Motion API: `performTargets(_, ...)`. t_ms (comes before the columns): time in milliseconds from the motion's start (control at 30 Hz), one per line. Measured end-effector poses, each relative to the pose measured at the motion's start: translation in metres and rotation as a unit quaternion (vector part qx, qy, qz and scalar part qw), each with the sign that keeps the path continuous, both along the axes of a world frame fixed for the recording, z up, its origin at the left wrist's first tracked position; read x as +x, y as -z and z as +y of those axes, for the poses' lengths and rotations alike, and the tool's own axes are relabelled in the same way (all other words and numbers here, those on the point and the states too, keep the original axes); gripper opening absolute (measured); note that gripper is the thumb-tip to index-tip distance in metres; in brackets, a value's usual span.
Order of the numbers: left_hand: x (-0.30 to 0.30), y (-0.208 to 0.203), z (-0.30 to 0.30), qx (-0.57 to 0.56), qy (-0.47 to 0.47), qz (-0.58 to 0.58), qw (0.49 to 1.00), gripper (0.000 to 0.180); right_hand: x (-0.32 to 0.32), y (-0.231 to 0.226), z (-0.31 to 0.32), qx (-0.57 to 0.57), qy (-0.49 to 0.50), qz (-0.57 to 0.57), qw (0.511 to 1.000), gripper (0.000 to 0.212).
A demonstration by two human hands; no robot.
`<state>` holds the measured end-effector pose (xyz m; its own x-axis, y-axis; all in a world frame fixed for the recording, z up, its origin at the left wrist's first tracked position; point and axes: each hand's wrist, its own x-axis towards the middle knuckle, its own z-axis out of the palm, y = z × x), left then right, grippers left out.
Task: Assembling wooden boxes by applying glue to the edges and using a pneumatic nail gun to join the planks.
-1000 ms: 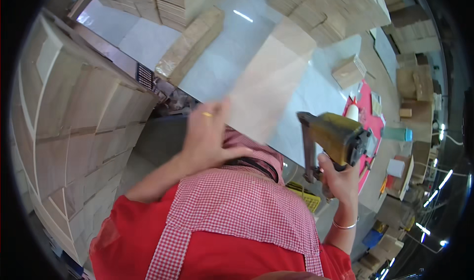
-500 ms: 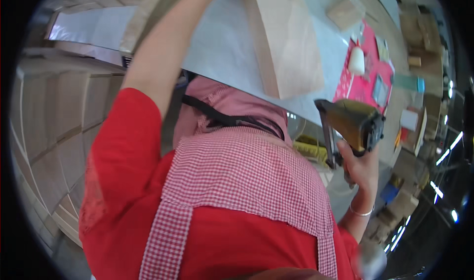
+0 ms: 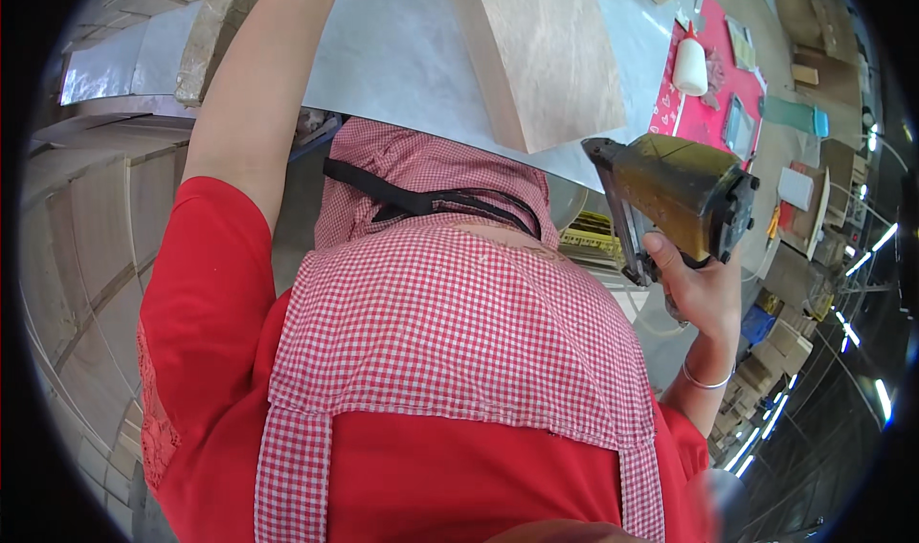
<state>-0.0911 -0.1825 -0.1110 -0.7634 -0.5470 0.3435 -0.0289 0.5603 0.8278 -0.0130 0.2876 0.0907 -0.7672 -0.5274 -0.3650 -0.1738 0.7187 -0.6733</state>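
Note:
My right hand point(image 3: 706, 294) is wrapped round the grip of a nail gun point(image 3: 675, 187) with an amber-brown body and black end. The tool is held in the air just off the table's near right edge, close to a pale wooden box-like piece point(image 3: 560, 60). That piece lies on the grey-white tabletop point(image 3: 402, 69), one corner near the front edge. My left forearm point(image 3: 254, 93) stretches forward over the table's left side and leaves the picture at the top. The left hand itself lies outside the view, so what it touches is hidden.
A white glue bottle point(image 3: 689, 65) with a red tip rests on a pink sheet point(image 3: 713, 26) at the table's right, beside a phone-like flat item point(image 3: 739, 127). Stacked wooden panels point(image 3: 91, 256) stand at left. A yellow item point(image 3: 592, 232) shows under the table edge.
The nail gun has come up a little and looks larger. In the picture, the wooden piece and tabletop have shifted upward, and my left forearm sits farther left.

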Motion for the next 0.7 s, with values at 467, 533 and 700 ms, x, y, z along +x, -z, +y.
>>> performTargets(467, 0.008, -0.011, 0.006, 0.011, 0.002, -0.010, 1.000, 0.032, -0.007, -0.003, -0.010, 0.015, -0.011, 0.017, 1.000, 0.029)
performTargets(533, 0.008, -0.010, 0.005, 0.024, 0.005, -0.009, 1.000, 0.032, -0.007, 0.002, -0.005, 0.011, 0.005, 0.006, 1.000, 0.029)
performTargets(700, 0.011, -0.016, 0.010, 0.040, 0.010, -0.004, 0.999, 0.029, -0.002, 0.010, 0.002, 0.011, 0.065, -0.022, 0.998, 0.028)
